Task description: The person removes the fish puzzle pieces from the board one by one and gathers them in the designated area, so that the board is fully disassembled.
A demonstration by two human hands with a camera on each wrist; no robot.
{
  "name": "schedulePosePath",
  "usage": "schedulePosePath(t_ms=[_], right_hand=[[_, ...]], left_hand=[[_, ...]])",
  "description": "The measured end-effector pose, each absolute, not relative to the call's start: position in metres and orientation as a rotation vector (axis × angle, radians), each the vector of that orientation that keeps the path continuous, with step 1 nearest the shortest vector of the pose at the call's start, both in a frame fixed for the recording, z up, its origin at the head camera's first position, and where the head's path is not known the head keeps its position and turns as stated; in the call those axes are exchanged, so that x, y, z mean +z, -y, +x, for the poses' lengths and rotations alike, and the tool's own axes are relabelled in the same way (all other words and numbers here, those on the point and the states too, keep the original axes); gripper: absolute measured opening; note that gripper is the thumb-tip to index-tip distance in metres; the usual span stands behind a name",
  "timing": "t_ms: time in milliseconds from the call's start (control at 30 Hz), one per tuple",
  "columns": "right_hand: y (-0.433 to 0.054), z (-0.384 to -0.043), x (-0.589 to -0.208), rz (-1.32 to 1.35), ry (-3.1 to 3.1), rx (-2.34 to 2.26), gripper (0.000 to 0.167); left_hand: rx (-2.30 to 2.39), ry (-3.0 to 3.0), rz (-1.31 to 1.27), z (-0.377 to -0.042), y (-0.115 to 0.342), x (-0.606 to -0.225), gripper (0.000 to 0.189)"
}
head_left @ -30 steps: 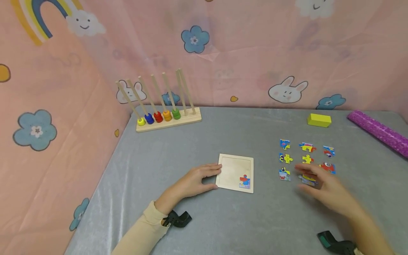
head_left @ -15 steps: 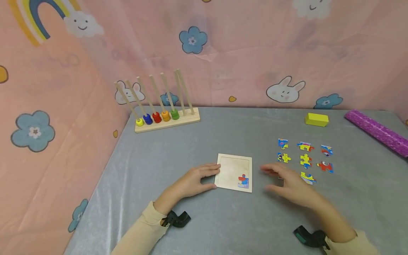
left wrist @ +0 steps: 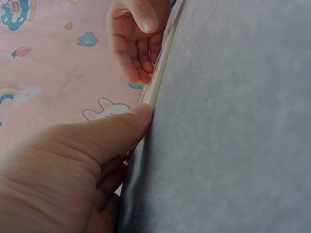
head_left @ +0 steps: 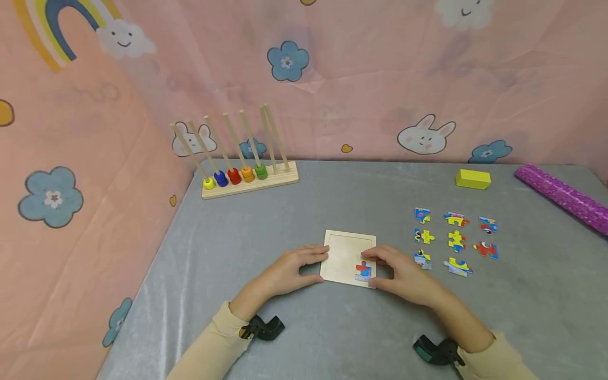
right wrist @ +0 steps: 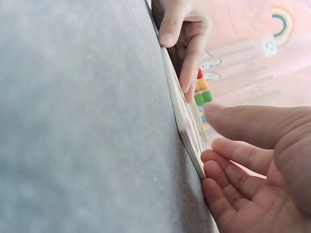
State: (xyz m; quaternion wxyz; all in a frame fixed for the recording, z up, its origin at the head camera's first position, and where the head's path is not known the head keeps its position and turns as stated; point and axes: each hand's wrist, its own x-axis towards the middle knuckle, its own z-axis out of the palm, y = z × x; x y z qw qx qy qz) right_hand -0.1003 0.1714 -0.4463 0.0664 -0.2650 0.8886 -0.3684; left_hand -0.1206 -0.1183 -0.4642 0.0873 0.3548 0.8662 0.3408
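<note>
A square wooden puzzle board [head_left: 344,253] lies on the table with one jigsaw piece [head_left: 363,271] in its near right corner. My left hand [head_left: 291,270] holds the board's left edge, fingers over the rim and thumb at the near corner; in the left wrist view the left thumb [left wrist: 109,133] presses the edge. My right hand [head_left: 404,274] is at the right edge beside the piece, thumb and fingers apart. Nothing shows between them in the right wrist view. Several loose jigsaw pieces [head_left: 457,240] lie in rows to the right.
A wooden peg rack [head_left: 252,184] with coloured beads stands at the back left. At the back right are a yellow block [head_left: 473,179] and a purple glittery roll [head_left: 562,195]. Patterned pink cloth [head_left: 351,95] hangs behind the table.
My right hand has moved left from above the loose pieces to the board's right edge. The left hand stays on the board, and the loose pieces lie as before.
</note>
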Motion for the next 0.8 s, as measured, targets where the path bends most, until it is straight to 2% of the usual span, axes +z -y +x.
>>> schedulePosePath(t_ms=[367,800], right_hand=[[-0.1685,-0.0989,-0.4535,-0.913,-2.781,-1.019,0.042],[-0.1636,-0.0933,-0.4538,-0.897,-2.843,-0.981,0.037]], left_hand=[[1.017,-2.579,1.048,-0.1216,0.1185,-0.4641,0.053],[1.018,-2.577,1.056,-0.1209,0.1183,-0.464,0.054]])
